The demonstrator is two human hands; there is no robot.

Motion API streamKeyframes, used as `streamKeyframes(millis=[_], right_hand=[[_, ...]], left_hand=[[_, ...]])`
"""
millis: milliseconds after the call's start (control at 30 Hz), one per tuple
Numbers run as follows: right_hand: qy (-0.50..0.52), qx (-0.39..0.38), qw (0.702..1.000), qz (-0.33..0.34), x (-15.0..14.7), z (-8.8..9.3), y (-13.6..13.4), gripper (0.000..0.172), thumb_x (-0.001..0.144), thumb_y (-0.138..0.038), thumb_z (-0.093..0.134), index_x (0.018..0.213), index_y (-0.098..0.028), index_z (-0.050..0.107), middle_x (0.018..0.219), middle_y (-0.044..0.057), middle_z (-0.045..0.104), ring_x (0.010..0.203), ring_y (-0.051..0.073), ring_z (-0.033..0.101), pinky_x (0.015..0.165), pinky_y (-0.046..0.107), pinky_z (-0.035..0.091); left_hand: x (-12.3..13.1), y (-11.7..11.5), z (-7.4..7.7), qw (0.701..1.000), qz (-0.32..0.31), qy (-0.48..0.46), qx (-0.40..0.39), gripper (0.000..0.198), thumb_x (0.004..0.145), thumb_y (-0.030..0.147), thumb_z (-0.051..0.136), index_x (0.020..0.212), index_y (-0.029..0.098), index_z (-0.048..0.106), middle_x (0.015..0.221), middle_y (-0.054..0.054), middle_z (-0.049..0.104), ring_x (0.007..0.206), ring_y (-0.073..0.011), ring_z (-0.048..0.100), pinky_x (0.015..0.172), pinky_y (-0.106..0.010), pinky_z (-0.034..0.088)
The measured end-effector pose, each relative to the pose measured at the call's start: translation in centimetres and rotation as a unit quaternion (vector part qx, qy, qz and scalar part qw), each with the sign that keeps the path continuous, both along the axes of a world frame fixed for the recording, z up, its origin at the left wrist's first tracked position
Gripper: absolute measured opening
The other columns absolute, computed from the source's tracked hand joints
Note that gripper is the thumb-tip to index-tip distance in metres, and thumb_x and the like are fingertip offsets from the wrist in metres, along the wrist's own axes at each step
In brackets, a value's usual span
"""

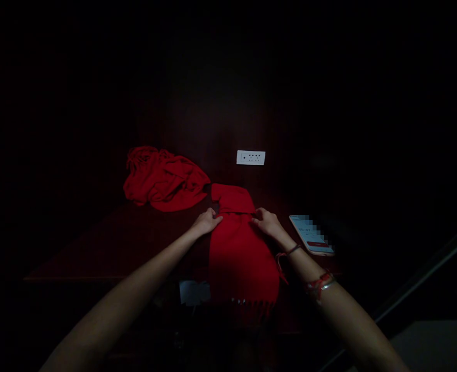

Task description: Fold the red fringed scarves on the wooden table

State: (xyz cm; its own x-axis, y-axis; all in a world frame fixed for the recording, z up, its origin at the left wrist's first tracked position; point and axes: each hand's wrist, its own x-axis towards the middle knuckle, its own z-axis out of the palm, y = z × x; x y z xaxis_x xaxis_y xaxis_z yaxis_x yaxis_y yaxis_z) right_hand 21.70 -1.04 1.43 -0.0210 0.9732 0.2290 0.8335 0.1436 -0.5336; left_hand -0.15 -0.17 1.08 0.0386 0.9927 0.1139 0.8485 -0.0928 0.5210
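A red scarf [241, 253] lies lengthwise on the dark table, its far part folded over and its fringed near end hanging past the front edge. My left hand [208, 223] pinches the scarf's left edge just below the fold. At the opposite edge, my right hand [266, 222] grips the cloth between thumb and fingers, level with the left. A second red cloth with fringe [162, 178] sits crumpled in a heap to the far left, apart from both hands.
To the right of my right hand lies a phone [312, 236] with its screen lit. A white wall socket [250, 157] is behind the table [108, 248]. Below the front edge shows a pale object [192, 292], unclear in the dark.
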Motion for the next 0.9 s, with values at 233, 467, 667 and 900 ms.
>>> streamKeyframes(millis=[233,467,667,900], right_hand=[[0.044,0.032,0.998,-0.033,-0.8,-1.0,3.2,0.024,0.061,-0.011,0.047,0.084,-0.02,0.051,0.079,0.002,0.058,0.07,0.013,0.053,0.06,0.021,0.037],[0.181,0.009,0.98,-0.077,1.6,-2.1,4.6,0.021,0.06,-0.016,0.043,0.08,-0.019,0.05,0.064,-0.003,0.054,0.055,0.01,0.049,0.05,0.019,0.036],[0.104,-0.027,0.994,-0.034,1.3,-1.7,4.7,0.029,0.058,-0.019,0.053,0.087,-0.02,0.051,0.077,0.001,0.057,0.065,0.013,0.051,0.057,0.022,0.037],[0.185,-0.009,0.983,0.003,0.7,-0.5,5.5,0.027,0.055,-0.01,0.052,0.081,-0.019,0.053,0.067,-0.002,0.056,0.064,0.011,0.052,0.062,0.022,0.039]], left_hand=[[0.9,4.4,-2.1,0.994,0.065,-0.087,-0.016,0.016,0.066,0.029,0.055,0.077,0.018,0.048,0.081,-0.003,0.059,0.074,-0.0141,0.055,0.06,-0.021,0.038],[0.7,4.9,-2.4,0.99,0.07,-0.119,-0.025,0.013,0.065,0.024,0.054,0.075,0.018,0.049,0.072,0.0,0.058,0.067,-0.0126,0.055,0.054,-0.019,0.038],[1.2,5.8,-2.1,0.987,0.041,-0.15,-0.037,0.024,0.056,0.03,0.063,0.072,0.018,0.049,0.077,-0.001,0.058,0.075,-0.0168,0.053,0.057,-0.021,0.037],[1.4,6.7,-1.4,0.952,0.035,-0.302,-0.046,0.021,0.064,0.019,0.059,0.083,0.015,0.051,0.072,0.0,0.057,0.062,-0.0094,0.054,0.053,-0.017,0.039]])
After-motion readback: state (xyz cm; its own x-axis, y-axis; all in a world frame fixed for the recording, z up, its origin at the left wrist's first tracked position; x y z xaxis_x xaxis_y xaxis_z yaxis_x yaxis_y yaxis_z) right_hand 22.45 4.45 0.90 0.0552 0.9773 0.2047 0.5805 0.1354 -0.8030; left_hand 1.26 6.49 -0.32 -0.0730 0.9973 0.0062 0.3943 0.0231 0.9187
